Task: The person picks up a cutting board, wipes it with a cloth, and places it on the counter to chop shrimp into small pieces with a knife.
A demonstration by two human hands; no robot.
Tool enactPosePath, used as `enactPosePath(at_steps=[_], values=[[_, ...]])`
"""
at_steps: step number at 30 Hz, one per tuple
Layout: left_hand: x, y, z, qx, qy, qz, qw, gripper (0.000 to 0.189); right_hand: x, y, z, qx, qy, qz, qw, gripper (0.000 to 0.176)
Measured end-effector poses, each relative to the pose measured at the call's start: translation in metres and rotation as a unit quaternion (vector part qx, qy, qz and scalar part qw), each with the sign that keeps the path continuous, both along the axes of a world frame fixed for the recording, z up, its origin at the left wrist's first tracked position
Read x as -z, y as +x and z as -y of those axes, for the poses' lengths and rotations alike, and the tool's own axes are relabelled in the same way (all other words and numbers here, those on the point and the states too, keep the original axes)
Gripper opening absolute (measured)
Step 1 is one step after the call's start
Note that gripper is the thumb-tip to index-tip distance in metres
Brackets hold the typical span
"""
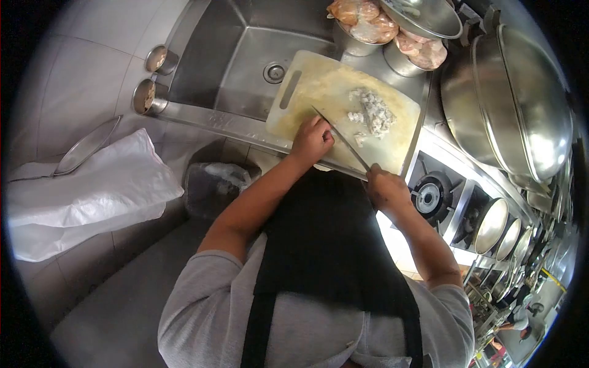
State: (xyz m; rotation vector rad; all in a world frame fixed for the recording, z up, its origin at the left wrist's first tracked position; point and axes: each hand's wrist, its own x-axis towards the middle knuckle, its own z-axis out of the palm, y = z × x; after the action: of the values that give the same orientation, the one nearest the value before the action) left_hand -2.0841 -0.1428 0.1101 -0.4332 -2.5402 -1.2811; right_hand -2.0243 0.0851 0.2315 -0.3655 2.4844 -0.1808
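My right hand is wrapped round the handle of a kitchen knife. Its blade points up and left across the near edge of a yellowed white cutting board. Beside the blade, near its tip, my left hand has its fingers curled closed over the board. Whatever those fingers may hold is hidden. To the right of the blade lies a loose heap of chopped greyish-white pieces, which look like raw shrimp. A few pieces lie apart from the heap.
The board bridges a steel sink. Metal containers with bagged meat and raw meat stand behind it. Right are large steel bowls and a gas burner. Left are small metal cups and a white sack.
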Motion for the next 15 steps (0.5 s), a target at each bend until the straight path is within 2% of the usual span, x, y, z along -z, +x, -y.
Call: enactPosePath(at_steps=[2, 3, 5, 7, 9, 11, 15], values=[[0.005, -0.001, 0.002, -0.003, -0.001, -0.015, 1.0, 0.019, 0.001, 0.004, 0.003, 0.014, 0.007, 0.004, 1.0, 0.015], [0.006, 0.0, 0.001, -0.011, -0.015, -0.024, 1.0, 0.019, 0.019, 0.004, 0.007, 0.015, 0.006, 0.008, 1.0, 0.015], [0.008, 0.003, -0.003, -0.017, -0.025, -0.032, 0.999, 0.02, 0.067, -0.004, 0.01, 0.008, -0.073, -0.073, 0.995, 0.02], [0.008, 0.003, -0.001, -0.013, -0.057, -0.03, 0.998, 0.022, 0.068, -0.018, 0.024, 0.013, -0.082, -0.075, 0.994, 0.024], [-0.003, 0.008, 0.0, -0.016, -0.043, -0.024, 0.999, 0.023, 0.063, -0.021, 0.028, 0.027, -0.096, -0.083, 0.992, 0.027], [-0.011, 0.009, -0.004, -0.018, -0.023, -0.021, 0.999, 0.024, 0.054, -0.022, 0.015, 0.049, -0.068, -0.05, 0.995, 0.031], [-0.005, 0.013, -0.002, -0.036, -0.055, -0.006, 0.998, 0.025, 0.042, -0.017, -0.011, 0.069, -0.038, -0.051, 0.996, 0.031]])
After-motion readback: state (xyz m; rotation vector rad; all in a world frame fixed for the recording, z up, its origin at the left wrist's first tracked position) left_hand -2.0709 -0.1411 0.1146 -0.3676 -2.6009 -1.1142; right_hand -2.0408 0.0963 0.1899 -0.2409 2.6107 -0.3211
